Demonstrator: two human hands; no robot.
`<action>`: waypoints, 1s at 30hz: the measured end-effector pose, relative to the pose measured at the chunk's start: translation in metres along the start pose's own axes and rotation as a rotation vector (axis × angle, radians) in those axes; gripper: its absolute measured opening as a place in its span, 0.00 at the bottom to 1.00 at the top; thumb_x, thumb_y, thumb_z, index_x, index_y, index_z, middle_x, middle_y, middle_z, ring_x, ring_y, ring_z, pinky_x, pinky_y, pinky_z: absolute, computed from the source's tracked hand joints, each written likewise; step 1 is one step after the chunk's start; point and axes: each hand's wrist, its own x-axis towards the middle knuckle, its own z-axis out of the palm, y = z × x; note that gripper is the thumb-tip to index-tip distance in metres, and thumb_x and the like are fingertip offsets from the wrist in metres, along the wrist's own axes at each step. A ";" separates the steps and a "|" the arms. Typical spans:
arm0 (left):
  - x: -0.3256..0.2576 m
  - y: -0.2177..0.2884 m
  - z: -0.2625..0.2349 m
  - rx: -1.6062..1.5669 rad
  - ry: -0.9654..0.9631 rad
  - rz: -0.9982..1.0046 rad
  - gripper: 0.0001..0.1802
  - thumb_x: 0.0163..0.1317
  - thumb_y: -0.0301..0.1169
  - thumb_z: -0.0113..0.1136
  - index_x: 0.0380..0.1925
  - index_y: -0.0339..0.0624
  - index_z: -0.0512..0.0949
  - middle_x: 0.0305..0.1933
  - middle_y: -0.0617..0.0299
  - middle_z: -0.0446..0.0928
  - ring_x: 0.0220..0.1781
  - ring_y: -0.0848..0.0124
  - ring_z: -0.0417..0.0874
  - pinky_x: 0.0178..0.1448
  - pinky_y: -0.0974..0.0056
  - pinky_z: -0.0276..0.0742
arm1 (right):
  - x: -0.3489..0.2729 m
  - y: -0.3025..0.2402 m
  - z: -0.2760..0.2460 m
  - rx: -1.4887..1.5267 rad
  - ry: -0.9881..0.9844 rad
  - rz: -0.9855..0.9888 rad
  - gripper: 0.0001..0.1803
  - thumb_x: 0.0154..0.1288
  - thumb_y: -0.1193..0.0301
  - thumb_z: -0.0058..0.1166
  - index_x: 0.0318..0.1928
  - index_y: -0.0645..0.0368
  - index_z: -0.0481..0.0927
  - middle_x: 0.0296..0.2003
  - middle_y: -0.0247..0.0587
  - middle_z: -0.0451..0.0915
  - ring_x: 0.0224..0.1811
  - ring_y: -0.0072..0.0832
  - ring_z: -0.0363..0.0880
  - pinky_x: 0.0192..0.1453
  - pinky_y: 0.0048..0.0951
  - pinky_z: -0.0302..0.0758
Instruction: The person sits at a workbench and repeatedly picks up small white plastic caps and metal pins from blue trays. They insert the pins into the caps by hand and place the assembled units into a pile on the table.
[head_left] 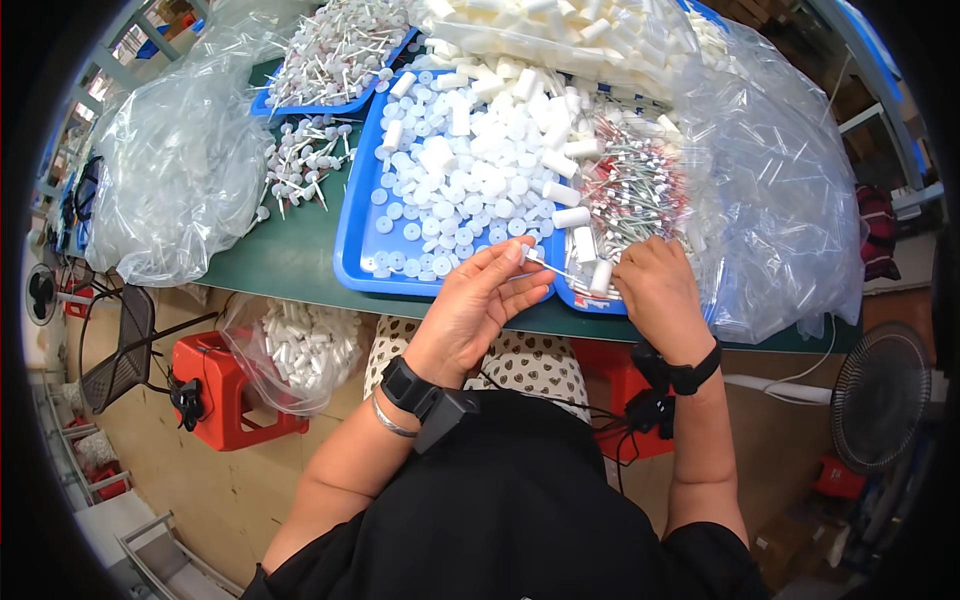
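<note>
Between thumb and forefinger, my left hand (478,305) pinches a thin metal pin with a small white disc (535,259) on its end. The pin's shaft points right, toward the white foam-like cylinders. My right hand (657,292) is curled, fingertips down, at the near edge of a blue tray (588,301) of red-and-silver pins (640,185). What its fingers hold, if anything, is hidden. Beside it lies a white cylinder (601,277). In the larger blue tray (352,240), under and beyond my left hand, are many translucent discs (445,215) and more white cylinders (571,217).
Finished-looking pins with discs fill another blue tray (335,55) and spill onto the green table (290,250). Clear plastic bags (185,170) flank the trays. A bag of white cylinders (305,345) sits by a red stool (215,390). A fan (880,395) stands at right.
</note>
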 end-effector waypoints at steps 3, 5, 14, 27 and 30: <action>0.000 0.000 0.001 0.007 0.009 0.006 0.21 0.72 0.35 0.55 0.58 0.32 0.72 0.46 0.52 0.79 0.52 0.63 0.84 0.57 0.63 0.83 | 0.003 -0.001 -0.001 -0.036 -0.031 -0.027 0.02 0.52 0.79 0.57 0.26 0.59 0.80 0.30 0.36 0.77 0.39 0.37 0.73 0.47 0.37 0.68; 0.000 0.000 0.000 0.000 0.021 0.011 0.21 0.72 0.35 0.55 0.58 0.32 0.72 0.46 0.52 0.79 0.52 0.63 0.83 0.57 0.64 0.83 | 0.002 0.004 0.001 0.061 0.079 -0.010 0.03 0.50 0.80 0.56 0.26 0.59 0.79 0.30 0.37 0.76 0.39 0.37 0.73 0.47 0.37 0.68; 0.000 0.000 0.002 -0.023 0.050 0.013 0.20 0.72 0.36 0.55 0.56 0.31 0.73 0.44 0.53 0.79 0.51 0.64 0.83 0.56 0.65 0.83 | 0.000 0.012 0.001 -0.010 0.006 -0.010 0.04 0.51 0.78 0.58 0.30 0.59 0.79 0.32 0.38 0.77 0.40 0.38 0.73 0.47 0.39 0.68; 0.001 0.000 0.003 -0.023 0.063 0.011 0.20 0.72 0.36 0.56 0.56 0.32 0.74 0.44 0.53 0.79 0.51 0.66 0.83 0.57 0.65 0.83 | 0.008 0.005 0.023 0.062 0.115 0.212 0.04 0.51 0.73 0.63 0.28 0.57 0.81 0.31 0.38 0.78 0.40 0.37 0.74 0.50 0.39 0.65; 0.000 -0.001 0.004 -0.042 0.056 0.022 0.20 0.72 0.36 0.55 0.56 0.32 0.73 0.45 0.53 0.79 0.52 0.65 0.83 0.58 0.65 0.82 | 0.007 0.006 0.018 0.180 0.204 0.255 0.04 0.52 0.74 0.63 0.29 0.57 0.81 0.32 0.37 0.79 0.42 0.37 0.74 0.51 0.39 0.66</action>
